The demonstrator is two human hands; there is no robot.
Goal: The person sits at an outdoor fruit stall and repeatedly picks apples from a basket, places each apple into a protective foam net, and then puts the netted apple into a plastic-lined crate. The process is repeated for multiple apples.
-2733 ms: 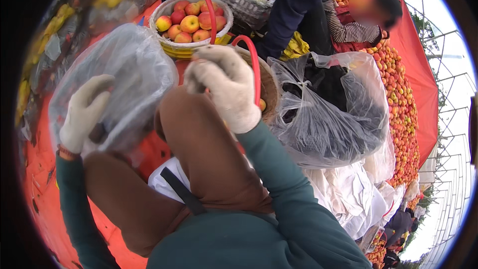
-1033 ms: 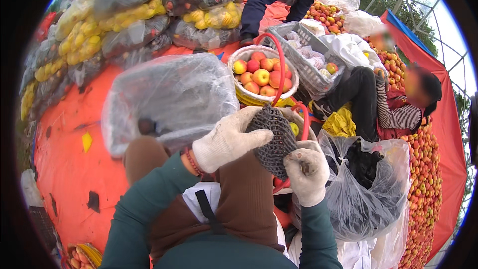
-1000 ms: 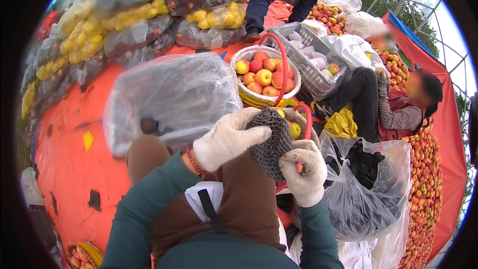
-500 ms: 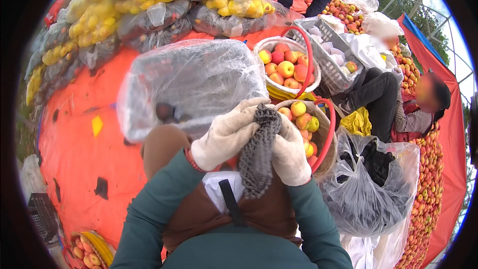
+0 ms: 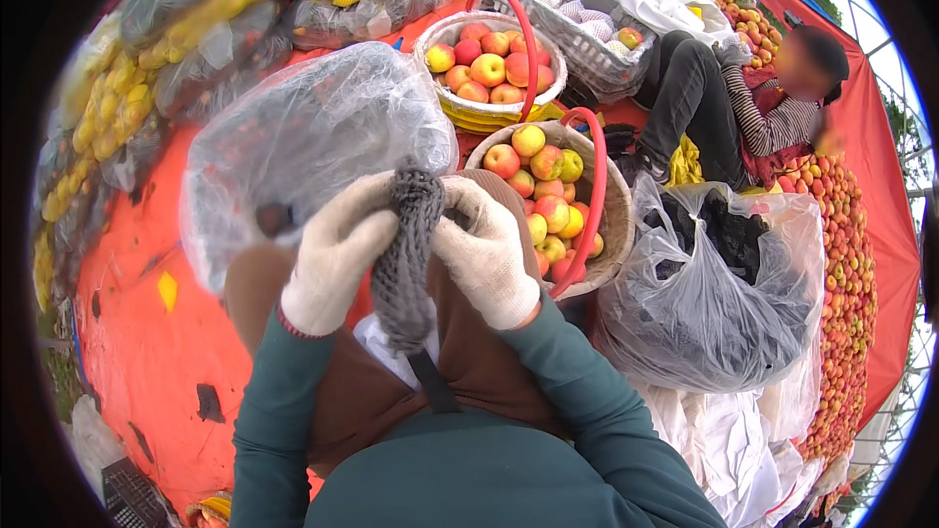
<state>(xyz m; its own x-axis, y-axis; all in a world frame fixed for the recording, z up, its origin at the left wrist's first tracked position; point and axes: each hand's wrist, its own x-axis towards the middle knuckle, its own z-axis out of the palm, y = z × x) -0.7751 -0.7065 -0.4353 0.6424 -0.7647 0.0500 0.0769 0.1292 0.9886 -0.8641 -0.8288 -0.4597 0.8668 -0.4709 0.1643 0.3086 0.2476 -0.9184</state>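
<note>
Here's the gloved left hand at nine o'clock, the gloved right hand at three, and both are pinching the dark grey mesh sleeve by its upper part, its lower end dangling over the lap! Out from the hands, between two and three, sits the near basket, piled with apples; the far basket at one; a clear bag at three.
</note>
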